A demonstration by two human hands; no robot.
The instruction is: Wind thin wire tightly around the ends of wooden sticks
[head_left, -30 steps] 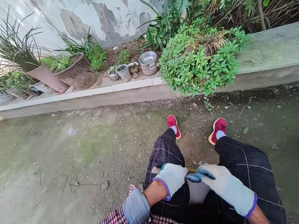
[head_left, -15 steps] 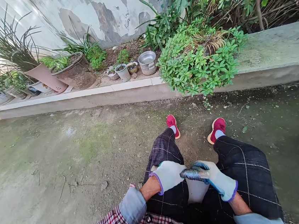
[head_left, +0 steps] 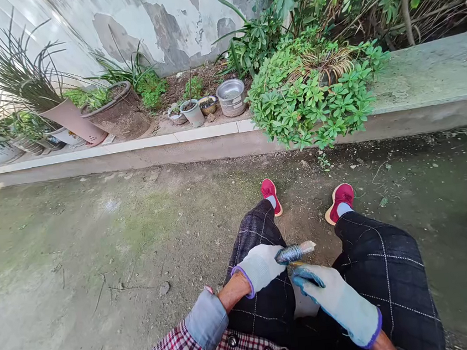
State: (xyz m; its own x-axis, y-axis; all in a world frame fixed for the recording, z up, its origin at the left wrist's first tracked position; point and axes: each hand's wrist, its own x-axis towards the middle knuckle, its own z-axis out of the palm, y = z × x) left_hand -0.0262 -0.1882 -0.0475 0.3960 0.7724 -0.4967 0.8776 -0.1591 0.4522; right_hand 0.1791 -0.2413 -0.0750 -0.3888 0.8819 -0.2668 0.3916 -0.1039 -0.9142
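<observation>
My left hand (head_left: 263, 266), in a white knit glove with blue-coated fingers and a purple cuff, is closed round a wooden stick (head_left: 308, 247) wound with thin silvery wire (head_left: 290, 254). The wound part and the pale end of the stick jut out to the right from my fist. Just below and to the right is my right hand (head_left: 333, 292), gloved the same way, its fingers bent together and apart from the stick. A thin brownish sliver shows at its fingertips, too small to make out. Both hands are above my lap.
Ahead runs a low ledge (head_left: 148, 155) bearing potted plants, a metal pot (head_left: 231, 98) and a leafy green bush (head_left: 313, 100). My red shoes (head_left: 271, 196) rest on the bare ground (head_left: 132, 247), where twigs and small stones lie.
My right hand has let go of the stick's right end and moved down and toward me. The stick, in my left hand, has risen slightly and its right end now tilts up.
</observation>
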